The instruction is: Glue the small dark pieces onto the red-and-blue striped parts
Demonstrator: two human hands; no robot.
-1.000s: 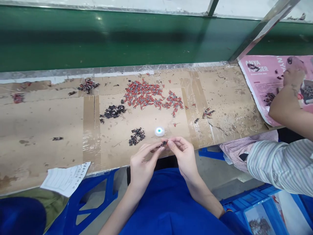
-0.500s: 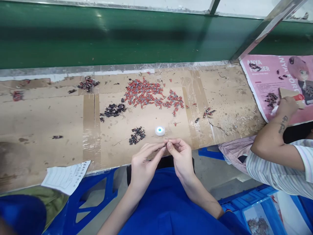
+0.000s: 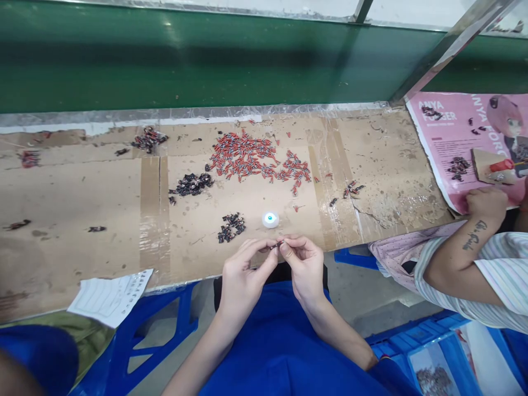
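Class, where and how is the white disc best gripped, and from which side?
Pinch the white disc by opposite sides of its rim, probably coming from above and the near side: it is low and round, sits on the cardboard apart from the small black pile at its left, and lies just beyond the left hand and right hand, which hold a dark piece.

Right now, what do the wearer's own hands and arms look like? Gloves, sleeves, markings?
Left hand and right hand: bare, no gloves, no rings that I can make out. Forearms bare too, no cables or clear markings. Blue top; its right sleeve ends near the elbow. No left sleeve shows.
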